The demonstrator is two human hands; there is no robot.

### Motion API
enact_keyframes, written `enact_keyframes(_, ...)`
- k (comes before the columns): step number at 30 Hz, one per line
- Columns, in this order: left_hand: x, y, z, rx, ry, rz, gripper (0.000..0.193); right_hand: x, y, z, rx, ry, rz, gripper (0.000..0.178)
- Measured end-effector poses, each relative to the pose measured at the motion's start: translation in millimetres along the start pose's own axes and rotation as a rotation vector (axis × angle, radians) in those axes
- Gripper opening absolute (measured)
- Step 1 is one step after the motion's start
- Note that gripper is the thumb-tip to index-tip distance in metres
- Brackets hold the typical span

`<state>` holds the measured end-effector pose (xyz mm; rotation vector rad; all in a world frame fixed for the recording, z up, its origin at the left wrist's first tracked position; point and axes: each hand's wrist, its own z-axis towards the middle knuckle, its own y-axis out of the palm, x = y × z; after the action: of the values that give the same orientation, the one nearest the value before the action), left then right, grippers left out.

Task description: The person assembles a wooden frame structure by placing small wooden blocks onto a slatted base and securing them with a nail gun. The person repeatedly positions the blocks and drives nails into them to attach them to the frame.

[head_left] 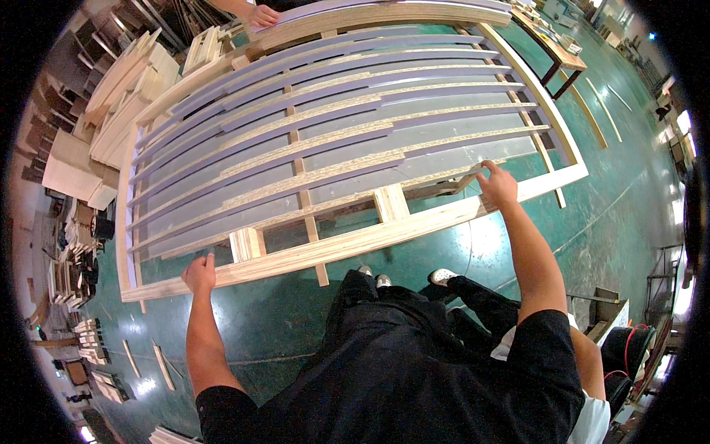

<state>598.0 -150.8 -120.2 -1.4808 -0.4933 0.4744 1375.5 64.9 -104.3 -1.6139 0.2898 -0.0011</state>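
A large rectangular wooden frame lies before me, its long near rail crossing in front of my body. My left hand is closed round that rail near its left end. Toward the right end, my right hand grips the same rail, its fingers reaching over the far side. Inside the frame run long slats with pale speckled edges and grey-purple faces. Two short wood blocks sit against the near rail's inner side. Narrow crosspieces pass beneath the slats.
Across the frame, another person's hand rests by a stacked far rail. Stacked boards stand at the left. A worktable is at the far right. Someone in a white top stands close by my right side. Loose strips lie on the green floor.
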Motion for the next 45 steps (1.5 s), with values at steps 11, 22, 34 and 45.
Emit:
enact_keyframes(11, -12.1, 11.5, 1.8, 0.007, 0.013, -0.003, 0.055, 1.0, -0.4, 0.8, -0.023, 0.016, 0.009, 0.049)
enact_keyframes(22, -6.6, 4.7, 1.7, -0.040, 0.010, -0.012, 0.055, 1.7, -0.4, -0.2, -0.031, 0.023, 0.024, 0.054)
enact_keyframes(34, -12.9, 10.4, 5.2, -0.024, 0.025, -0.030, 0.055, 8.8, 8.5, 3.3, 0.023, 0.000, 0.003, 0.047)
enact_keyframes(45, -16.3, 13.3, 5.1, -0.040, 0.004, 0.024, 0.058, -26.6, 5.0, 0.9, 0.500, -0.546, -0.005, 0.049)
